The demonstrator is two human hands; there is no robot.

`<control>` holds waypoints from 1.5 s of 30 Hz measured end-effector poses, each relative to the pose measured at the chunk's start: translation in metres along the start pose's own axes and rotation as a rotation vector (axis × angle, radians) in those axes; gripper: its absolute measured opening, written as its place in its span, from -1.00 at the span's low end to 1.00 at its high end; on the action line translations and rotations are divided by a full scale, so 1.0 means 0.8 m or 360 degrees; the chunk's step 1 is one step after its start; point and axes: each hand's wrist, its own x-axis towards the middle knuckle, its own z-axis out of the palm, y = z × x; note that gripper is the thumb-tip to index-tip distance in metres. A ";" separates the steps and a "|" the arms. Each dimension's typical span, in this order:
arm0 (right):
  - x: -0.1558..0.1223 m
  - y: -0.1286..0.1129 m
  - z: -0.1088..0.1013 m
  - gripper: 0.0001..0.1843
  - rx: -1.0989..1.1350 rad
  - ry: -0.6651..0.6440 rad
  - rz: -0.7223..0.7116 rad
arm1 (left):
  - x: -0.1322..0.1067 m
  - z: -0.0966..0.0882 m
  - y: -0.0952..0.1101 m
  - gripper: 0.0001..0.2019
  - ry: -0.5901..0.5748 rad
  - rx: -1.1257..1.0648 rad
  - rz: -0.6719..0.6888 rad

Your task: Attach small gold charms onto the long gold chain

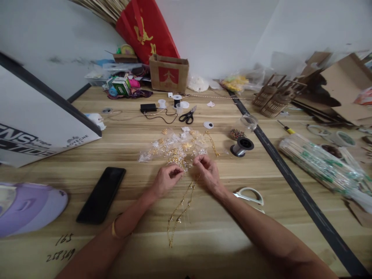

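A thin gold chain necklace [180, 211] with small clear beads lies in a long loop on the wooden table, its upper end running up to my hands. My left hand [168, 179] is closed in a pinch beside a heap of gold and clear beads [177, 153]; what sits between its fingertips is too small to name. My right hand [207, 170] pinches at the top of the necklace, thumb and forefinger together. Small plastic bags lie among the beads just beyond both hands. A separate short gold chain [213, 143] rests to the right of the heap.
A black phone [101, 195] lies at left. White-handled scissors [249, 195] are partly under my right forearm. Beyond are black scissors [188, 115], a wire spool [241, 147] and a jar of beads [242, 128]. A paper bag [169, 73] stands at the back, wrapped sticks [316, 162] at right.
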 end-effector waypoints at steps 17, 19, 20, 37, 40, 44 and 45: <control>-0.015 -0.001 0.006 -0.85 -0.0410 -0.0218 -0.0301 | 0.004 -0.005 -0.010 -0.87 0.0047 -0.0520 -0.0411; -0.017 0.000 0.006 -0.87 -0.0470 -0.0269 -0.0361 | 0.004 -0.006 -0.009 -0.88 0.0040 -0.0544 -0.0416; -0.017 0.001 0.007 -0.88 -0.0495 -0.0287 -0.0388 | 0.004 -0.006 -0.009 -0.88 0.0036 -0.0557 -0.0421; -0.020 0.007 0.008 -0.90 -0.0608 -0.0312 -0.0520 | 0.007 -0.012 -0.002 -0.89 -0.0007 -0.0760 -0.0528; -0.021 0.008 0.007 -0.91 -0.0641 -0.0306 -0.0621 | 0.008 -0.012 -0.003 -0.89 0.0005 -0.0828 -0.0561; -0.022 0.008 0.007 -0.93 -0.0683 -0.0308 -0.0715 | 0.009 -0.012 -0.006 -0.89 -0.0008 -0.0873 -0.0584; -0.022 0.008 0.007 -0.93 -0.0683 -0.0310 -0.0710 | 0.009 -0.012 -0.006 -0.89 -0.0014 -0.0872 -0.0583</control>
